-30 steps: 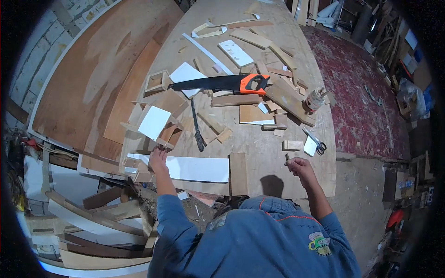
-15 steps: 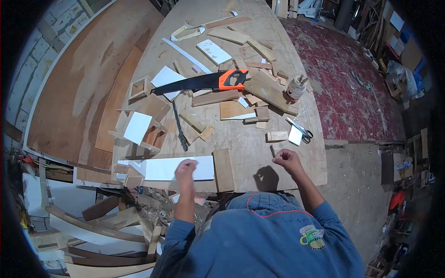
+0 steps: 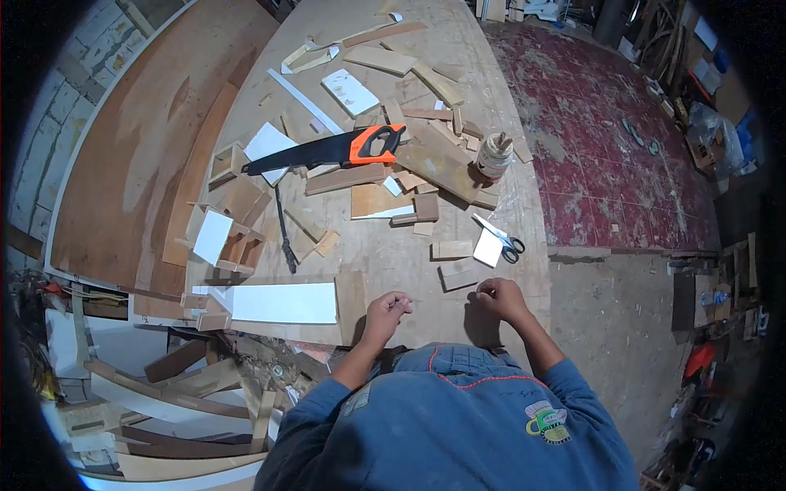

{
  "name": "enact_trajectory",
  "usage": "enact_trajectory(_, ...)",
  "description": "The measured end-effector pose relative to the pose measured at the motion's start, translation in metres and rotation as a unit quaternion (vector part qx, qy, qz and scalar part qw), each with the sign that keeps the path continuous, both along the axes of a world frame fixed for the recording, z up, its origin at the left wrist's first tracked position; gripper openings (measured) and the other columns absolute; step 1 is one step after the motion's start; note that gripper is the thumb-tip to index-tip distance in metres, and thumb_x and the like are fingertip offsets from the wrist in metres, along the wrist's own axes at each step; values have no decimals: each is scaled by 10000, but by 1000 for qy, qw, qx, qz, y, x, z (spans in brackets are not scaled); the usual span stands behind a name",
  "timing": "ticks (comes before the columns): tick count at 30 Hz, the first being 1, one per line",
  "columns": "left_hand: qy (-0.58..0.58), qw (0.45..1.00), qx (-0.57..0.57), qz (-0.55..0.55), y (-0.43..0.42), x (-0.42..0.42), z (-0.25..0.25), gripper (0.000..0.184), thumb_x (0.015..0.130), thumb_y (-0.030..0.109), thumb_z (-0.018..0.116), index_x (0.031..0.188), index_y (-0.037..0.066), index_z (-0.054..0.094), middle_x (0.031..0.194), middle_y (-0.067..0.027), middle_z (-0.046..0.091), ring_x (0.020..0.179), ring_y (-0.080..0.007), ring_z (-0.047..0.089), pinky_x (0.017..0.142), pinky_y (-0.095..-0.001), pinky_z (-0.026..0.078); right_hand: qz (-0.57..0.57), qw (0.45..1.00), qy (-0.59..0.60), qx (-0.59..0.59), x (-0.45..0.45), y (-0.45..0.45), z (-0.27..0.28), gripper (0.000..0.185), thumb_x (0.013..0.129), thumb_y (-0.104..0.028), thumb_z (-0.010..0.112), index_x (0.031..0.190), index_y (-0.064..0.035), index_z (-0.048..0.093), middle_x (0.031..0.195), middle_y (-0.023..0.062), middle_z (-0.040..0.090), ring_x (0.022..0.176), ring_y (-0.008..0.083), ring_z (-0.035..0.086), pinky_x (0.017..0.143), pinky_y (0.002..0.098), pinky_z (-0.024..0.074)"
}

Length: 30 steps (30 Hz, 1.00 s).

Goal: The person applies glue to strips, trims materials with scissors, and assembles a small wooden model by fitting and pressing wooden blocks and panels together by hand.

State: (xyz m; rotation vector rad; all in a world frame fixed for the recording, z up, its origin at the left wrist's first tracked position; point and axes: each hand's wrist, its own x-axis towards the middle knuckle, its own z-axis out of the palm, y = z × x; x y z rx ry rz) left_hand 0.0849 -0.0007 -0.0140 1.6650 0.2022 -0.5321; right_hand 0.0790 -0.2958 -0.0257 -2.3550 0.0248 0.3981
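Observation:
Near the table's front edge, my left hand (image 3: 388, 314) is closed, fingertips pinched together; anything in them is too small to name. My right hand (image 3: 501, 301) is closed too, with its fingertips at the right end of a small wooden block (image 3: 459, 275). A similar block (image 3: 452, 250) lies just behind it. Scissors (image 3: 501, 240) rest over a small white piece (image 3: 488, 247). To the left of my left hand are a brown board (image 3: 352, 303) and a long white panel (image 3: 285, 303).
An orange and black handsaw (image 3: 327, 151) lies across wood scraps mid-table. A glass jar (image 3: 494, 157) stands at the right on the table (image 3: 385, 262). Small wooden box frames (image 3: 225, 233) sit at the left edge, beside a large plywood sheet (image 3: 131, 155).
My left hand has moved from the left wooden pieces across the white panel to beside the brown board, and has closed. The block by my right hand now lies flatter in view.

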Motion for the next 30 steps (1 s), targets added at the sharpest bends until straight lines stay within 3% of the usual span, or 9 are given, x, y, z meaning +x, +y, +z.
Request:
enact_trajectory(5, -16, 1000, -14, 4, -35, 21, -7, 232, 920, 169, 528, 1061, 20, 636, 899, -58, 657, 865, -103, 611, 741, -231, 463, -66, 996, -52, 35, 15, -52, -8, 195, 746, -196, 667, 887, -63, 687, 845, 143, 663, 729, 280, 644, 684, 359, 509)
enact_trajectory(7, 113, 972, -200, 53, -47, 29, 9, 345, 919, 201, 496, 1178, -20, 553, 1067, -87, 616, 976, -156, 588, 828, -268, 471, -92, 993, -44, 53, 22, -67, -9, 186, 755, -179, 663, 893, -57, 687, 849, 141, 667, 725, 265, 646, 679, 352, 508)
enact_trajectory(11, 168, 930, -321, 61, -72, 40, 14, 441, 913, 204, 441, 1270, -54, 457, 1226, -116, 549, 1096, -219, 556, 889, -323, 470, -89, 985, -63, 132, 39, -78, 6, 180, 774, -132, 653, 929, -44, 680, 861, 131, 672, 708, 207, 644, 646, 308, 503)
enact_trajectory(14, 210, 863, -452, 89, -102, 40, 34, 507, 901, 205, 413, 1329, -64, 380, 1317, -137, 487, 1178, -249, 504, 955, -374, 434, -23, 966, -136, 219, 50, -60, 32, 194, 763, -102, 667, 950, -50, 669, 837, 108, 648, 665, 173, 607, 595, 291, 487)
enact_trajectory(18, 212, 838, -499, 61, -134, 41, 39, 530, 891, 211, 404, 1363, -27, 359, 1372, -120, 436, 1244, -239, 434, 988, -412, 388, 45, 963, -196, 180, 65, -34, 73, 184, 744, -144, 711, 900, -65, 657, 811, 101, 650, 673, 229, 622, 589, 328, 499)
enact_trajectory(21, 229, 787, -567, 84, -152, 39, 29, 536, 895, 212, 424, 1384, 12, 337, 1357, -112, 437, 1250, -248, 419, 1020, -446, 355, 59, 950, -291, 94, 74, -34, 51, 164, 702, -98, 692, 858, -75, 648, 785, 103, 643, 701, 273, 629, 594, 360, 504)
enact_trajectory(26, 240, 834, -488, 94, -178, 56, 28, 535, 895, 214, 456, 1378, 12, 347, 1363, -93, 441, 1238, -223, 433, 1013, -428, 357, 73, 953, -288, 64, 93, -59, 30, 179, 644, -28, 659, 818, -62, 638, 756, 115, 632, 701, 309, 627, 635, 370, 506)
enact_trajectory(28, 200, 897, -394, 8, -186, 68, 29, 514, 914, 231, 452, 1371, 12, 362, 1364, -85, 447, 1217, -204, 455, 995, -383, 374, 21, 967, -250, 48, 109, -71, 16, 157, 672, -32, 649, 828, -51, 636, 778, 143, 629, 712, 327, 627, 643, 382, 504)
enact_trajectory(30, 176, 905, -388, -13, -187, 85, 24, 506, 926, 219, 462, 1374, 8, 360, 1366, -81, 453, 1202, -185, 470, 977, -336, 383, -28, 963, -268, 32, 128, -84, 3, 98, 765, -50, 613, 856, -23, 637, 828, 175, 635, 746, 347, 627, 661, 389, 501)
